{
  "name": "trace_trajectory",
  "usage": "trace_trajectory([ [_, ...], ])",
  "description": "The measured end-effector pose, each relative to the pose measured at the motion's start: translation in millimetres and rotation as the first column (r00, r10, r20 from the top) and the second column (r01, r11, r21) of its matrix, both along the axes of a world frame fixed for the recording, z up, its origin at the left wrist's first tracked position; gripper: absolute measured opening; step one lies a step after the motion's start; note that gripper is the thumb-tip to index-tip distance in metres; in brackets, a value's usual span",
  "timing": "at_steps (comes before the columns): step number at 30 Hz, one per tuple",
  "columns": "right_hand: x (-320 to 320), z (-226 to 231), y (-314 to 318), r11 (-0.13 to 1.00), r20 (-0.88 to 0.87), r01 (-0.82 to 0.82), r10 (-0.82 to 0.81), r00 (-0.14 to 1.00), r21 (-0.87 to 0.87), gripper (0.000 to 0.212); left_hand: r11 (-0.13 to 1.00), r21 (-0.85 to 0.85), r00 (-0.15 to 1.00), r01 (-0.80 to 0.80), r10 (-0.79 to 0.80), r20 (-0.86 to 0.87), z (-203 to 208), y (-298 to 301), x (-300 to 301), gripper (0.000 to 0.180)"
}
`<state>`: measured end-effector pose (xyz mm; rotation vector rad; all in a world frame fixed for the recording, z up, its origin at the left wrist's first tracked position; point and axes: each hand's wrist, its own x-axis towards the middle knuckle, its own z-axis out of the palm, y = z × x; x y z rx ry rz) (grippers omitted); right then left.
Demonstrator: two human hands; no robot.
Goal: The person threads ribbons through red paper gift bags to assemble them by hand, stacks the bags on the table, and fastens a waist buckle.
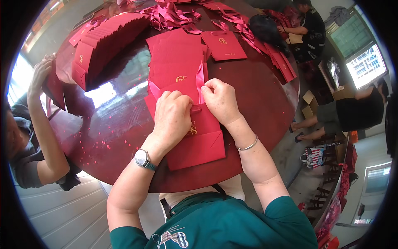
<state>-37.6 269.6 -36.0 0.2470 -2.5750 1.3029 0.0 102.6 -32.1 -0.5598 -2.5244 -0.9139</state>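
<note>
A flat red paper gift bag (pixel 197 151) with a gold emblem lies before me near the table's front edge. A pink ribbon (pixel 200 85) runs across its upper end. My right hand (pixel 222 101) is closed in a pinch on the ribbon, part of which stands up beside the fingers. My left hand (pixel 172 114), a watch on its wrist, is curled over the bag's upper left side; a ribbon end shows beyond its knuckles, and its fingertips hide what they pinch. Beyond both hands, more flat red bags (pixel 176 50) overlap in a stack.
The round dark red table (pixel 257 112) carries a long row of red bags (pixel 110 39) at left, a single bag (pixel 224 45) and heaps of pink ribbon (pixel 170 16). A co-worker's hand (pixel 41 72) holds a bag at far left. Other people are at right, near cardboard boxes (pixel 310 103).
</note>
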Motion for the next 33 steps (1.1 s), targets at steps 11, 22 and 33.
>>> trace_trajectory([
  [11, 10, -3, -1, 0.991, -0.105, 0.079, -0.068, 0.992, 0.105, 0.023, 0.988, -0.148, 0.99, 0.034, -0.053, -0.128, -18, -10, 4, 0.002],
  [22, 156, 78, 68, 0.972, -0.108, -0.208, 0.196, 0.975, -0.108, 0.018, 0.975, 0.199, 0.748, -0.098, 0.204, -0.632, 84, -74, 132, 0.03],
  [33, 327, -95, 120, 0.816, 0.595, -0.546, 0.537, 0.598, -0.188, 0.018, 0.944, 0.325, 0.445, 0.057, -0.316, 0.838, -107, -61, 325, 0.018],
])
